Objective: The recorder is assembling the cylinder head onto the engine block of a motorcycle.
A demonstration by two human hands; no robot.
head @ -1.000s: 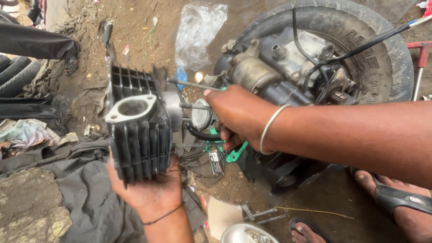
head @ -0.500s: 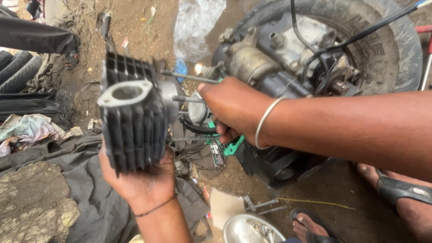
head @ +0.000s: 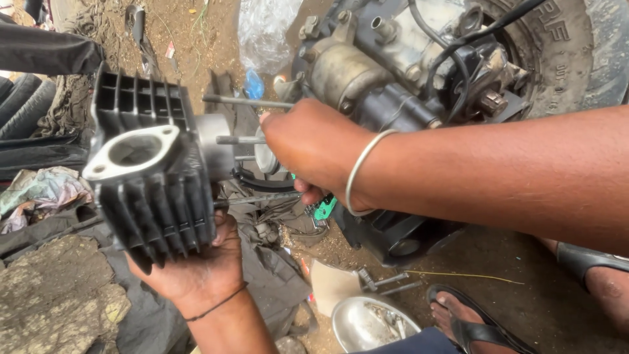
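In left hand (head: 196, 265): finned cylinder block (head: 147, 177)

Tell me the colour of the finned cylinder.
Black, with a grey metal flange; the cylinder shows best in the head view.

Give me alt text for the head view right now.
The left hand holds up a black finned engine cylinder beside an engine on dirt ground, while the right hand reaches between them at the long studs. A metal bowl sits below.

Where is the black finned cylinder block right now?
In the head view the black finned cylinder block sits left of centre, held from below by the left hand, its bore end on the long studs beside the right hand at the engine.
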